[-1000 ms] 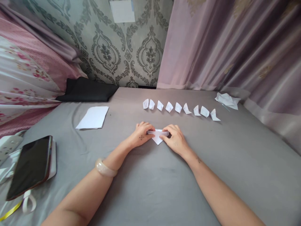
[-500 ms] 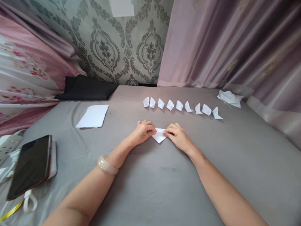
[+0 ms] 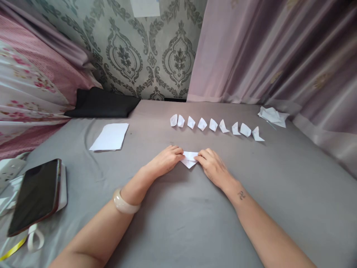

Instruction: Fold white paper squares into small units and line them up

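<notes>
A small folded white paper piece (image 3: 189,159), triangular with its point toward me, lies on the grey sheet (image 3: 178,219). My left hand (image 3: 165,160) pinches its left corner and my right hand (image 3: 213,166) pinches its right corner, fingertips pressing it flat. A pale bangle sits on my left wrist. Beyond my hands runs a row of several small folded white paper pieces (image 3: 213,125), standing side by side.
A stack of white paper sheets (image 3: 109,137) lies at the left. A dark phone (image 3: 35,196) rests on white things at the near left. A black cushion (image 3: 103,107) sits at the back left, crumpled white paper (image 3: 272,116) at the far right by the curtain.
Both hands have turned and drawn slightly toward me on the folded piece, fingertips now gripping its two upper corners. The paper looks smaller and more folded than a second ago.
</notes>
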`<state>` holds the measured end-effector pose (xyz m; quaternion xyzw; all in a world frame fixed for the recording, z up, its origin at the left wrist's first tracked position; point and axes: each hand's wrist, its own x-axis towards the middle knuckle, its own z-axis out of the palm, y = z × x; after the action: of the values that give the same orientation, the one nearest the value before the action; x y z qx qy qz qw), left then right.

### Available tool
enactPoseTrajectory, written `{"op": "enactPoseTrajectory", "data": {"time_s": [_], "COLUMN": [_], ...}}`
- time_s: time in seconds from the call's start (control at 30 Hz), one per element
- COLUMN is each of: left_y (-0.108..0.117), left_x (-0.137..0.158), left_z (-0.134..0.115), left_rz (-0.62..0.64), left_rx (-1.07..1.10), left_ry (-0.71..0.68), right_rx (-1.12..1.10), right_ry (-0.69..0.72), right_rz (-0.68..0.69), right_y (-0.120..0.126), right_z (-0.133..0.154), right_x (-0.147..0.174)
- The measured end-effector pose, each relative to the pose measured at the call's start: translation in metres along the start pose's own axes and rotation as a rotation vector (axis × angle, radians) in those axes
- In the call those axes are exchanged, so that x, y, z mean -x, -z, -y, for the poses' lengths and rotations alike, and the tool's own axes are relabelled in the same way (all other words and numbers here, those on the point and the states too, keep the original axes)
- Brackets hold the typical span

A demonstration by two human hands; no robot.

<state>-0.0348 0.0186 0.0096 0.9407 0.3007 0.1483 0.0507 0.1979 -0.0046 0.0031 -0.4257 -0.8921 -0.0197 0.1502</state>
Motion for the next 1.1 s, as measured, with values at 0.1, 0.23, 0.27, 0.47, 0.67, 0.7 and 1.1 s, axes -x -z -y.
{"op": "enactPoseTrajectory", "data": {"time_s": [0.1,0.23,0.27,0.47,0.67,0.7,1.1], "left_y": [0.001,0.007,0.01,0.024,0.0,-0.005,-0.006], "left_x": [0.0,0.0,0.0,0.0,-0.008,-0.01,-0.012], "left_z": [-0.002,-0.006,-0.007,-0.032,-0.073,-0.077,-0.085], "left_rz": [0.041,0.108,0.13,0.289,0.305,0.29,0.325], "left_rx": [-0.038,-0.066,-0.072,-0.161,-0.451,-0.486,-0.469], "left_ry": [-0.003,0.004,0.013,0.137,0.284,0.308,0.375], "right_rx": [0.059,0.116,0.126,0.224,0.298,0.303,0.242], "right_ry": [-0.008,-0.033,-0.038,-0.06,-0.134,-0.151,-0.287], "right_rz": [0.004,0.019,0.027,0.116,0.194,0.199,0.2], "right_y": [0.002,0.006,0.007,0.017,0.024,0.024,0.015], "right_z": [0.005,0.011,0.012,0.024,0.044,0.048,0.068], "right_x": [0.001,0.003,0.003,0.004,0.0,-0.001,-0.002]}}
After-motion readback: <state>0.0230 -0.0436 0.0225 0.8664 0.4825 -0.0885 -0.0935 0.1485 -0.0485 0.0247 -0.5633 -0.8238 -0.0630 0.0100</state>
